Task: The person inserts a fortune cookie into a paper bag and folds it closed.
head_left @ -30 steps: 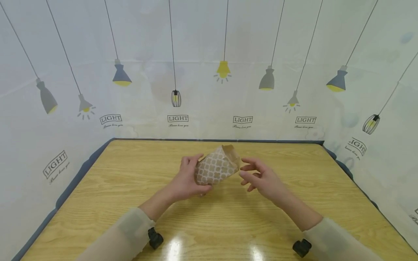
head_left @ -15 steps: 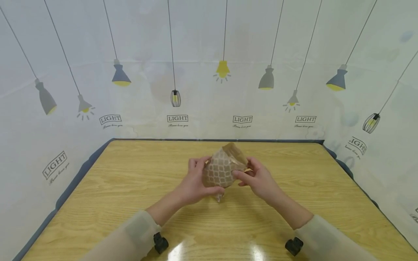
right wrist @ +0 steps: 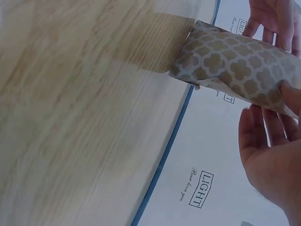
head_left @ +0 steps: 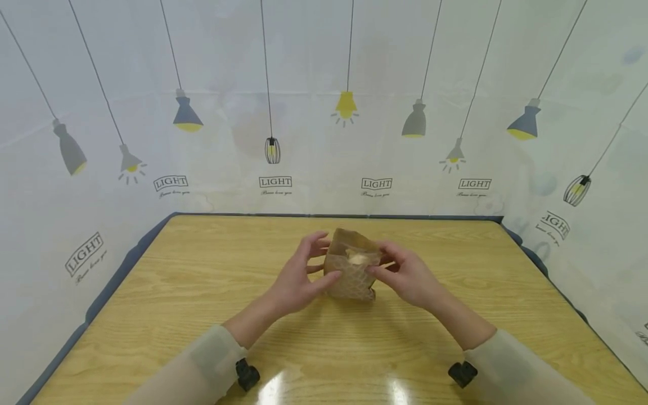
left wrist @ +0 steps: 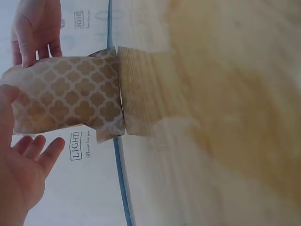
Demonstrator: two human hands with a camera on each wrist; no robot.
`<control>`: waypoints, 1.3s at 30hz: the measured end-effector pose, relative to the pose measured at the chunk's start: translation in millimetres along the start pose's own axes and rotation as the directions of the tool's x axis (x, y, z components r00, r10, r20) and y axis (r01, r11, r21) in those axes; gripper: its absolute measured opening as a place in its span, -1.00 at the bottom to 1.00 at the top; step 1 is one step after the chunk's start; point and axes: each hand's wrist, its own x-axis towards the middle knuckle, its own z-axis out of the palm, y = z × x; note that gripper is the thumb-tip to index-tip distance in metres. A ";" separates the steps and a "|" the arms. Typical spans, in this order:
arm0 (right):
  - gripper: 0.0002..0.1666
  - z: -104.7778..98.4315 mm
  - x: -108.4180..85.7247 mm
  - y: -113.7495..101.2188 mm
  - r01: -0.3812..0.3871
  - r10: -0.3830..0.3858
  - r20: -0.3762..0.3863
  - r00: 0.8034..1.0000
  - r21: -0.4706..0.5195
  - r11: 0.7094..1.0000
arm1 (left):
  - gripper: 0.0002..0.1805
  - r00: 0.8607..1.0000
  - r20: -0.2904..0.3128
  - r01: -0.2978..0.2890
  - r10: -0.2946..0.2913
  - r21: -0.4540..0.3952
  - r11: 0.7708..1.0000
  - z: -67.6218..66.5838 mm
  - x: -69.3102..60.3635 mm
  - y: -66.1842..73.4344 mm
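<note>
A patterned paper bag (head_left: 350, 283) stands on the glossy wooden table (head_left: 192, 275).

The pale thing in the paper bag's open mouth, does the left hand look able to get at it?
Probably yes: the paper bag gapes upward, the pale thing shows inside, and the left hand is beside the opening. The right hand is at the other edge, not covering it.

Pale beige sleeves (head_left: 182, 374) with a faint grey patch (head_left: 211, 355) by each cuff (head_left: 237, 340); small black devices (head_left: 247, 375) there; bare hands (head_left: 298, 282).
</note>
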 end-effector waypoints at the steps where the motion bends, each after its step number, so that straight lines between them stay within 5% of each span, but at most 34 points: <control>1: -0.44 -0.6 -0.4 -0.5 0.001 -0.001 0.005 1.000 -0.011 1.000 | -0.15 1.000 0.000 -0.024 0.024 0.005 1.000 0.1 0.2 0.2; 5: -0.30 -0.7 -1.6 0.1 0.041 -0.041 -0.012 0.999 -0.052 0.998 | -0.17 0.997 -0.009 -0.083 0.083 0.018 0.996 1.0 0.6 0.2; 8: -0.32 1.0 -2.7 1.9 0.143 -0.148 -0.042 0.988 -0.093 0.985 | -0.21 0.994 -0.011 -0.111 0.111 0.031 0.993 1.5 1.1 -0.3; 13: -0.39 5.4 -3.5 6.8 0.372 -0.390 -0.070 0.918 -0.184 0.910 | -0.31 0.983 0.002 -0.183 0.184 0.096 0.978 1.9 0.1 -0.7; 18: -0.41 5.1 -3.2 9.9 0.445 -0.481 -0.059 0.875 -0.296 0.845 | -0.45 0.976 0.007 -0.217 0.219 0.141 0.966 1.9 -0.3 0.5; 22: -0.48 3.4 -3.7 8.9 0.442 -0.479 -0.026 0.877 -0.346 0.828 | -0.61 0.983 0.016 -0.181 0.181 0.146 0.973 1.2 -0.7 2.6; 39: -0.72 3.7 -4.0 2.8 0.336 -0.357 0.024 0.934 -0.401 0.853 | -0.80 0.990 -0.004 -0.142 0.144 0.148 0.979 2.1 0.0 4.2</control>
